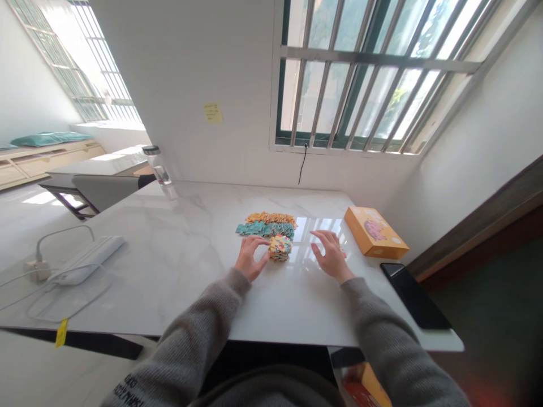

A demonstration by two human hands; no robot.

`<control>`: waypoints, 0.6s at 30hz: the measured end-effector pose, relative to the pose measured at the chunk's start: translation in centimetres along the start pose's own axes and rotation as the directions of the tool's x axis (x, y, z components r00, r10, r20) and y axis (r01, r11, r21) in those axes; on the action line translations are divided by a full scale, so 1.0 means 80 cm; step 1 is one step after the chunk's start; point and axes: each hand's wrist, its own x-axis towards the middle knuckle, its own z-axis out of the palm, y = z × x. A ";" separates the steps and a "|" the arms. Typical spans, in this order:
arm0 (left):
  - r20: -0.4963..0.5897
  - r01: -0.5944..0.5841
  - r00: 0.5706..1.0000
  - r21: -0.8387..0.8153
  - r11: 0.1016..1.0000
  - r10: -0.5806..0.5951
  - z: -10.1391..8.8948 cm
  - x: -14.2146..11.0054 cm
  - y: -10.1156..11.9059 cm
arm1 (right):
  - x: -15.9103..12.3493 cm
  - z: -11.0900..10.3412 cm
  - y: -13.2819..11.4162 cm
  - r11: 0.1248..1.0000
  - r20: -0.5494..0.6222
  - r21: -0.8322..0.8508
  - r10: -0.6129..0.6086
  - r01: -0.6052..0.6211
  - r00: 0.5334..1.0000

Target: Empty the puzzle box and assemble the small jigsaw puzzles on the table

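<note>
Head view: the loosely curved left hand (250,259) steadies the multicoloured cardboard jigsaw-piece stack (280,247) from one side; the open right hand (331,257) hovers near it over the white marble tabletop (178,237).

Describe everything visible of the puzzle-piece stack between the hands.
The stack of jigsaw pieces is a squat pile of card-like pieces, patched yellow, blue and pink on top. It sits on the white marble-look tabletop, in front of the teal pieces. The left hand's fingers are at its side; contact is unclear.
</note>
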 end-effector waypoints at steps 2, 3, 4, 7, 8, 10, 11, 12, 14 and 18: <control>0.064 -0.013 0.998 0.014 1.000 0.012 0.005 0.012 -0.012 | 0.008 0.012 -0.040 0.990 0.028 0.115 -0.092 0.088 0.995; 0.095 -0.026 0.995 0.014 1.000 0.024 0.009 0.017 -0.018 | 0.011 0.018 -0.057 0.983 0.042 0.150 -0.114 0.107 0.993; 0.121 -0.036 0.992 0.008 0.999 0.035 0.013 0.021 -0.023 | 0.014 0.025 -0.070 0.980 0.056 0.170 -0.118 0.107 0.991; 0.170 -0.048 0.984 -0.035 0.998 0.053 0.024 0.027 -0.030 | 0.018 0.044 -0.090 0.983 0.065 0.175 -0.072 0.059 0.995; 0.180 -0.044 0.982 -0.053 0.998 0.053 0.027 0.028 -0.031 | 0.018 0.049 -0.090 0.984 0.068 0.175 -0.056 0.043 0.996; 0.193 -0.028 0.980 -0.082 0.996 0.044 0.030 0.027 -0.029 | 0.018 0.054 -0.086 0.982 0.074 0.190 -0.038 0.023 0.997; 0.192 -0.017 0.981 -0.092 0.996 0.034 0.030 0.026 -0.027 | 0.018 0.056 -0.083 0.978 0.076 0.207 -0.032 0.015 0.997; 0.188 -0.004 0.982 -0.099 0.995 0.023 0.030 0.025 -0.026 | 0.018 0.056 -0.080 0.974 0.075 0.228 -0.025 0.007 0.997; 0.174 0.013 0.985 -0.105 0.994 0.006 0.030 0.025 -0.024 | 0.018 0.056 -0.076 0.961 0.074 0.276 -0.002 -0.019 0.997; 0.138 -0.017 0.990 -0.097 0.995 0.031 0.030 0.024 -0.027 | 0.018 0.053 -0.077 0.935 0.082 0.350 0.038 -0.064 0.996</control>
